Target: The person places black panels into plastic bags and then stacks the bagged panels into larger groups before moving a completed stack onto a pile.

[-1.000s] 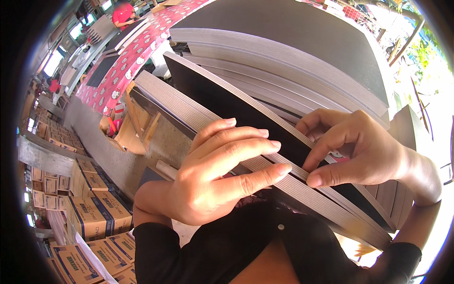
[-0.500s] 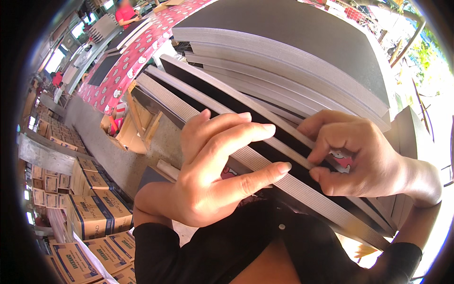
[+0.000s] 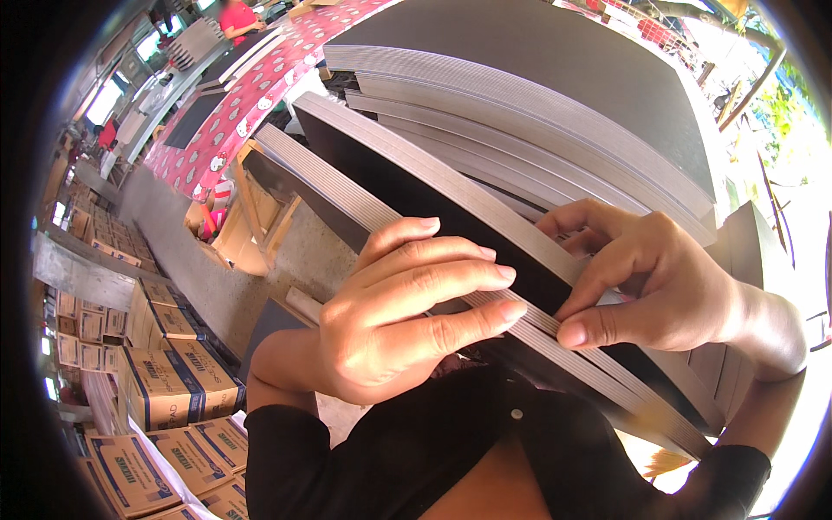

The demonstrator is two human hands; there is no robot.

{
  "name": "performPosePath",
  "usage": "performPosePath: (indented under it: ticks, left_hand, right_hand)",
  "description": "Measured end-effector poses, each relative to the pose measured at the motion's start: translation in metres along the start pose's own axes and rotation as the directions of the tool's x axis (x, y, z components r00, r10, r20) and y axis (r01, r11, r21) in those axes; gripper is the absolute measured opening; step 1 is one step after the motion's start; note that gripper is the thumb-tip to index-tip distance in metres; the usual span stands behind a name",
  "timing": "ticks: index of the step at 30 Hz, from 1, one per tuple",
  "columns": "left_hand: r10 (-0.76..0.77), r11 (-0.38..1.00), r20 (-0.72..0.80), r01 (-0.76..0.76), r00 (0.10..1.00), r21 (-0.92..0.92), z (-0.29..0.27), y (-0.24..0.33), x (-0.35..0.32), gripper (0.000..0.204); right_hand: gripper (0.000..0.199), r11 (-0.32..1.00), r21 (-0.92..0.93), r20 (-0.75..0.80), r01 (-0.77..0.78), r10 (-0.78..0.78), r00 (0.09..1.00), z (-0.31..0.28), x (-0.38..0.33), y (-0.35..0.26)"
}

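Dark-faced boards with pale edges stand on edge in front of me in two bundles. My left hand [image 3: 416, 303] lies over the upper edges of the near bundle [image 3: 325, 182], its fingers stretched out and holding nothing. My right hand [image 3: 646, 290] is closed, thumb and forefinger pinching the edge of a board on the near bundle's far side. A narrow split shows between that board and the others beside the thumb. The far bundle [image 3: 407, 160] leans beyond a dark gap; my right hand's other fingers reach behind its edge and are partly hidden.
A large stack of grey boards [image 3: 520, 78] lies behind the bundles. On the left are a pink patterned table cover [image 3: 251, 108], an open carton [image 3: 251, 230] and several taped cartons [image 3: 165, 381]. A person in a red shirt [image 3: 236, 19] stands at the far table.
The board that stood apart in the middle now lies against the near bundle. The far bundle shows a thicker edge. My left fingers have come down closer together; my right thumb has moved toward me.
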State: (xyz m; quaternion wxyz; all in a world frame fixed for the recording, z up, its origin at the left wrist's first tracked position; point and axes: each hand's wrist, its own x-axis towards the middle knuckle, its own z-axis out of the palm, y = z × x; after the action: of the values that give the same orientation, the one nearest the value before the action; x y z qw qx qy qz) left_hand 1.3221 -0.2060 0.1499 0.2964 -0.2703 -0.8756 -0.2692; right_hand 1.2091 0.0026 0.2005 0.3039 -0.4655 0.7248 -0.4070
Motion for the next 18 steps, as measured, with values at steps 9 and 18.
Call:
performPosePath:
  ticks: [9,18]
  left_hand:
    - [-0.017,0.999,-0.024,0.016,1.0,-0.044,0.0,0.002,-0.003,0.024]
    - [-0.036,0.999,-0.026,0.036,0.999,-0.017,-0.001,0.002,-0.007,0.025]
  right_hand:
    - [0.015,0.999,-0.02,0.031,-0.026,0.027,0.999,0.0,0.0,-0.003]
    - [0.017,0.995,-0.049,-0.073,0.086,-0.089,0.993,0.008,-0.005,-0.004]
